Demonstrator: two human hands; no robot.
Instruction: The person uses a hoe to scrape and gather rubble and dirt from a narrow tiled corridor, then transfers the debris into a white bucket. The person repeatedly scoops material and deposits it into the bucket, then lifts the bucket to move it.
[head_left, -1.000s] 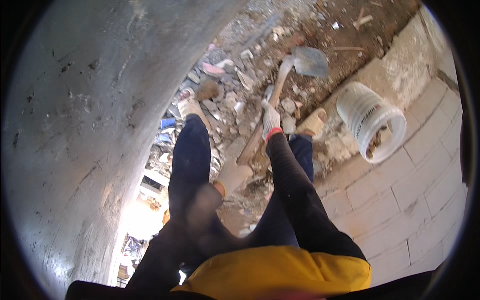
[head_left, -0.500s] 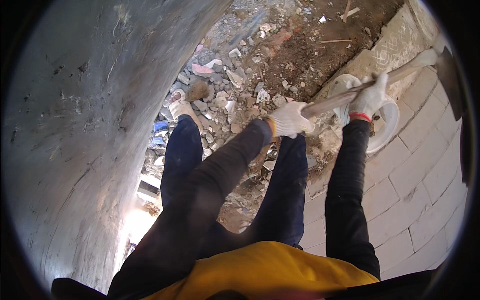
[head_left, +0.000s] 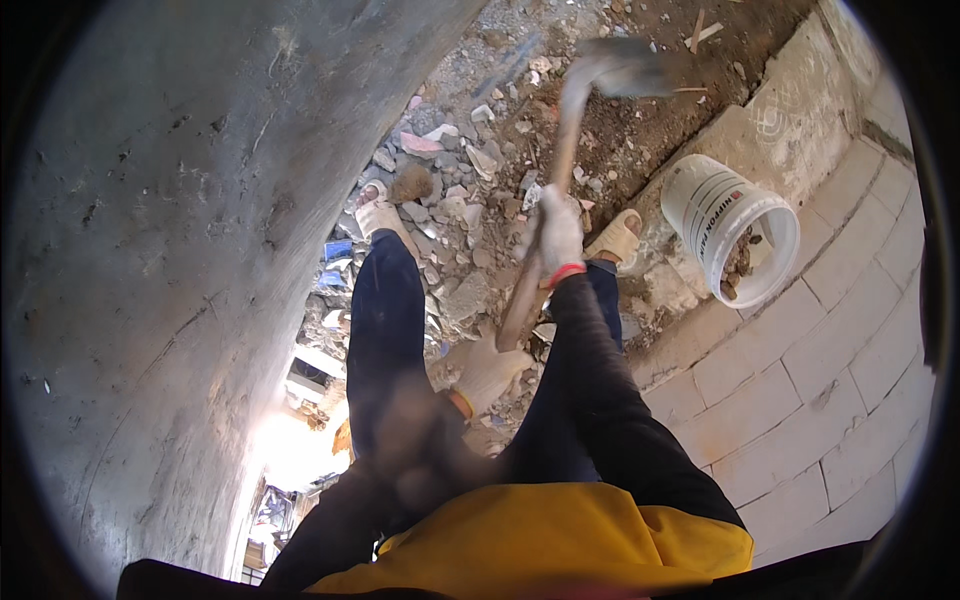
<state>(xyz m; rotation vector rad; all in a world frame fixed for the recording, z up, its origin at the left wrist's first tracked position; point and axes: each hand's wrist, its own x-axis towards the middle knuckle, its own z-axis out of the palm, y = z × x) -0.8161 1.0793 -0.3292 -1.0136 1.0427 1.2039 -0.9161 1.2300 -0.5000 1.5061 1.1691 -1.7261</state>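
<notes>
A hoe with a long wooden handle reaches away from me over the rubble. Its metal blade is smeared by motion and hangs over the brown dirt at the far end. My left hand, in a pale work glove, is closed round the handle's near end. Farther up, my right hand, in a similar glove with a red cuff, grips the handle at its middle. To the right of the hoe a white plastic bucket lies tipped, its mouth toward me, with some brown chunks inside.
A grey concrete wall rises on my left. Broken stones and tile pieces cover the ground round my sandalled feet. On the right run a rough concrete ledge and a pale block surface. Blue scraps lie by the wall.
The hoe has swung from the right, past the bucket, to point straight ahead over the dirt. My left hand has drawn back toward me; my right hand has moved left, uncovering the bucket.
</notes>
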